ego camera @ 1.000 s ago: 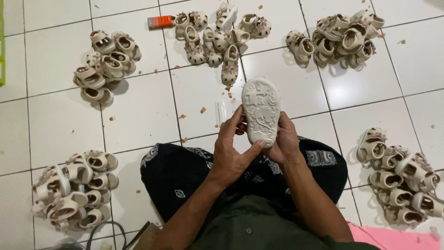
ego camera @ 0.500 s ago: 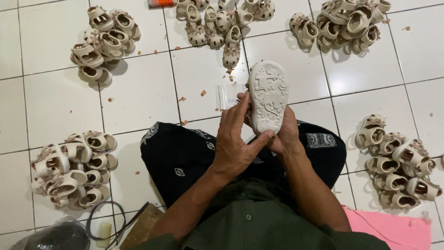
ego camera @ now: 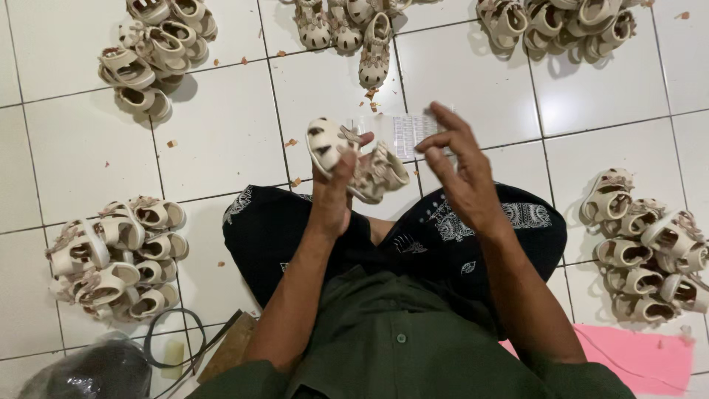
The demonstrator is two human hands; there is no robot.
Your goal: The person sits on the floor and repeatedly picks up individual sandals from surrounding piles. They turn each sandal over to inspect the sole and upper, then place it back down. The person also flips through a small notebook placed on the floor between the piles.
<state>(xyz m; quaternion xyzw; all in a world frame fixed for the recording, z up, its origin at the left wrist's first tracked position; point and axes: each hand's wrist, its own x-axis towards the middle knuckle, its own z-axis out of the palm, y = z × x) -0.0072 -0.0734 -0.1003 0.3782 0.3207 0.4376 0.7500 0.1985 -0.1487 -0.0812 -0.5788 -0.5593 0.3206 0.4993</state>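
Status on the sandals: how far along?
Looks done: cream sandals sit in heaps on the tiles, near left, far left and right. In hand: the left hand grips one sandal; the right hand hovers open beside it. What is left cannot be counted from this view.

Top sandal piles (ego camera: 561,22) edge-cropped

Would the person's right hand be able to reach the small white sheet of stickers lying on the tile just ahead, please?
Probably yes: the right hand is empty, fingers spread, directly above the white sticker sheet, with nothing between them.
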